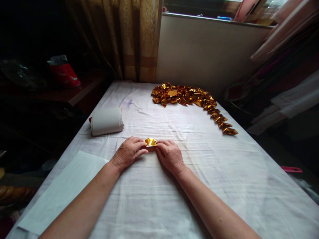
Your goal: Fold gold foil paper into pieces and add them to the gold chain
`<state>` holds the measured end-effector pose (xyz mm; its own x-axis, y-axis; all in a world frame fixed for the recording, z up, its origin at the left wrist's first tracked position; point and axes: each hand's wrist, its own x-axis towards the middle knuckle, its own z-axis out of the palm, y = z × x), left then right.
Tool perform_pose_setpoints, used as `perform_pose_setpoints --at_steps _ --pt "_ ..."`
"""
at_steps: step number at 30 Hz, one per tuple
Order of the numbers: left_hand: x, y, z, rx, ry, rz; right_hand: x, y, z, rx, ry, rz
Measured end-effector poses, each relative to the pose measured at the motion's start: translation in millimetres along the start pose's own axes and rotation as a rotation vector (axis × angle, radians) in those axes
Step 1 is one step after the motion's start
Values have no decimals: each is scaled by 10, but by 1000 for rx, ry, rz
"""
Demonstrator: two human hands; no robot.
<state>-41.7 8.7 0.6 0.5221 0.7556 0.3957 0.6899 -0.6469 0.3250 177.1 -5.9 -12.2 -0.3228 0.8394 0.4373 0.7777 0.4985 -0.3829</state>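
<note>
A small folded piece of shiny gold foil paper (151,142) is held between my two hands, over the middle of the white cloth. My left hand (129,151) pinches its left end, with the thumb below and the fingers above. The right end is gripped by my right hand (171,154), its fingers curled and partly hiding that edge. Beyond them, a pile of folded gold foil pieces (184,94) lies at the far side, with a row of similar pieces trailing toward the right edge.
A curled roll of white-backed paper (107,121) lies left of my hands. Nearer, a pale lined sheet (64,192) rests partly under my left forearm. The table's white cloth (224,186) is wrinkled. A red container (64,73) stands on a dark side table; clothes (294,93) hang at right.
</note>
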Motion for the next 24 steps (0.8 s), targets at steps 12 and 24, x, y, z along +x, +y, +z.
perform_pose_setpoints --at_steps 12,24 --pt "58 225 69 116 22 -319 51 25 -11 41 -44 166" --pt "63 254 120 151 10 -334 155 6 7 -73 -95 282"
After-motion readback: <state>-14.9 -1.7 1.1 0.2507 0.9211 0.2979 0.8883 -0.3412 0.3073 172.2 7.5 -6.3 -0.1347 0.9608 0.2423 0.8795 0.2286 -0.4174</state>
